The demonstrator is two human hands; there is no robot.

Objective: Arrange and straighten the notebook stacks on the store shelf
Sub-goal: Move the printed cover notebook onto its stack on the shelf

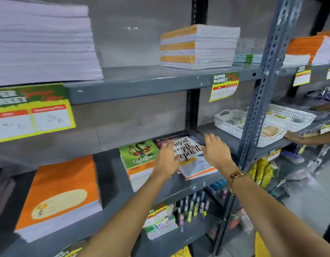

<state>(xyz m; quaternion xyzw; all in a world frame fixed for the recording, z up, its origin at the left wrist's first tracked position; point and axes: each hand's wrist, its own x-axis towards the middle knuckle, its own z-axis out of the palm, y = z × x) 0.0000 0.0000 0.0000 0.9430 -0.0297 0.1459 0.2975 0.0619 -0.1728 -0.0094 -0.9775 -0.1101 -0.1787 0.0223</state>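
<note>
On the middle grey shelf (179, 184) lies a low stack of notebooks whose top cover is white with black script lettering (187, 149). My left hand (167, 158) grips its left edge and my right hand (215, 150) presses on its right edge; the notebooks underneath (197, 169) are fanned out askew toward the front. Just to the left stands a stack with a green cover (138, 154). Further left is a tall orange-covered stack (60, 193). On the upper shelf sit an orange-and-white stack (199, 47) and a big pale stack (40, 41).
A slotted steel upright (262, 93) stands right of my hands. White perforated baskets (232, 125) sit beyond it, where another person's hand (297, 139) rests on the shelf edge. Price tags (224, 86) hang from the upper shelf. Pens (193, 206) fill the shelf below.
</note>
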